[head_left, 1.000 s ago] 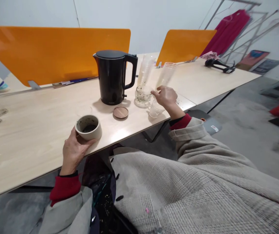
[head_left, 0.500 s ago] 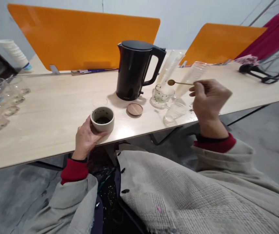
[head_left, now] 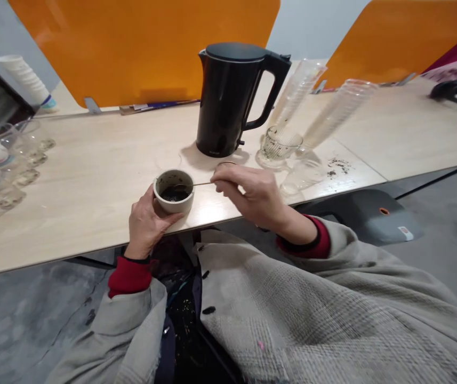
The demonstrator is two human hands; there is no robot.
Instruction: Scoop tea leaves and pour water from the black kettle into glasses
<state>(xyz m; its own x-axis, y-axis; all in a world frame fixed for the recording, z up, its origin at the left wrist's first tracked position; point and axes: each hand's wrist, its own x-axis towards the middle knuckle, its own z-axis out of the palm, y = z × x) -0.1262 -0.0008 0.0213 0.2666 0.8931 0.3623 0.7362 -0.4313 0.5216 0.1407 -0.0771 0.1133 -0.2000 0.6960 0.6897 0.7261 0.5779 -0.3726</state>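
My left hand [head_left: 145, 225] clasps the cup [head_left: 176, 206] and my right hand [head_left: 252, 193] pinches the spoon [head_left: 203, 184], whose hasty flick could scatter dark contents [head_left: 173, 195] across the bench [head_left: 92, 176].

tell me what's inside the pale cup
The pale cup holds dark contents and the end of a spoon; dark flecks dot its inner wall. The contents hide its bottom.

The head view looks down at the table [head_left: 100, 176].
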